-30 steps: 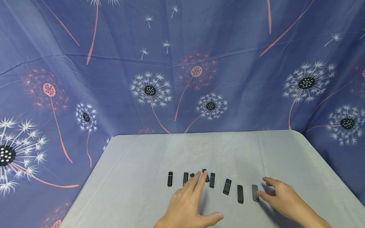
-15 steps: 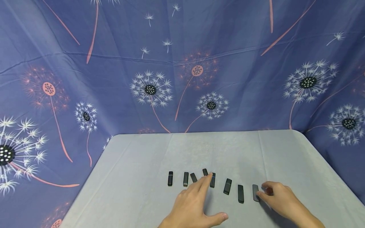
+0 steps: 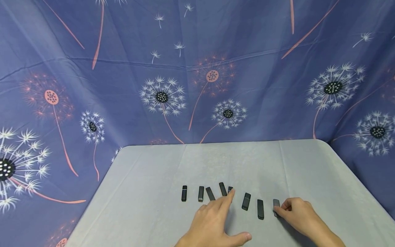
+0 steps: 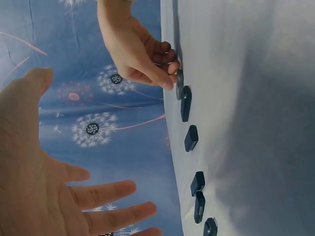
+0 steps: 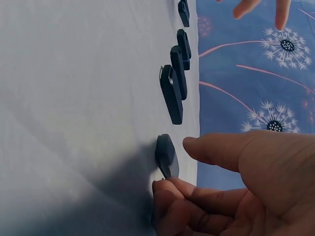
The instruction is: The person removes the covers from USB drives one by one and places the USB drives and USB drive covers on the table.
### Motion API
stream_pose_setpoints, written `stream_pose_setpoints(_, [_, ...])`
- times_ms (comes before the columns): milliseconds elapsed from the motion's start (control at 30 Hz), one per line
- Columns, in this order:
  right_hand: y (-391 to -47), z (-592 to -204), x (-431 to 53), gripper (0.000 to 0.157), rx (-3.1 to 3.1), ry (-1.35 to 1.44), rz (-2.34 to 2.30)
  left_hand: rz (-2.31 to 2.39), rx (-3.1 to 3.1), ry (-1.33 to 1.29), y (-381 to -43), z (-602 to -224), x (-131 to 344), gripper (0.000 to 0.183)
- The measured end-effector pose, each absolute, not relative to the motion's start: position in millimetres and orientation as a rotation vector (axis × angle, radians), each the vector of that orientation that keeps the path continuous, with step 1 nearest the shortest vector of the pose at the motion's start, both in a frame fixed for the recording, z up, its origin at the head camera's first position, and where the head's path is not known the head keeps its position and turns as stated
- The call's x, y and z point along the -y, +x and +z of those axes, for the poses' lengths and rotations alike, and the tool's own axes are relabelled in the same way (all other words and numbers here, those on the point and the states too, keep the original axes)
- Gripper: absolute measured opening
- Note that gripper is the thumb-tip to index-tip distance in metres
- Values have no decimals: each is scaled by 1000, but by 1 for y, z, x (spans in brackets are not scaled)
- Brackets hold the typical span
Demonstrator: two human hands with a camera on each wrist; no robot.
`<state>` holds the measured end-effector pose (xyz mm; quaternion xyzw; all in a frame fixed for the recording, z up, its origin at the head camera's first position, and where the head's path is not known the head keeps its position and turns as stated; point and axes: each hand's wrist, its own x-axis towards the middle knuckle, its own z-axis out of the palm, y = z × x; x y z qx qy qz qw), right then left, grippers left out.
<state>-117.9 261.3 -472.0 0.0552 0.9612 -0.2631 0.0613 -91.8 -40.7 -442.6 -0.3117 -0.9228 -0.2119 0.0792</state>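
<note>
A grey flat stick (image 3: 276, 202), shaped like a USB flash drive, lies at the right end of a row on the table. At it is my right hand (image 3: 303, 218), its thumb overlapping the stick's near half in the head view. In the right wrist view, the curled fingers (image 5: 182, 201) are right at the stick's end, while the thumb shows a small gap from it. I cannot tell whether it is gripped. My left hand (image 3: 213, 223) holds nothing, fingers spread over the table's front, partly hiding a black flash drive (image 3: 230, 188).
Several black flash drives stretch leftward in an uneven row, among them a plain one (image 3: 260, 209), a capped one (image 3: 246, 201) and a silver-banded one (image 3: 184, 193) at the far left. A white-covered table (image 3: 148, 171) meets a blue dandelion-print cloth (image 3: 262, 113) behind.
My right hand has shifted slightly left, its thumb now further over the grey stick. The left hand has moved right, uncovering drives in the middle of the row and covering part of another.
</note>
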Motion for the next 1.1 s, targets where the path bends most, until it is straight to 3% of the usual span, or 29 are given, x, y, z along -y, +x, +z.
stream_pose_setpoints(500, [-118,-474,-252,41,-2886,222,-806,-463,2688,-982,-92,-444,37,93])
stream_pose_setpoints(1100, [-117,-481,-241,28,-2910,292,-879,-378,2669,-1005,-90,-449,34,87])
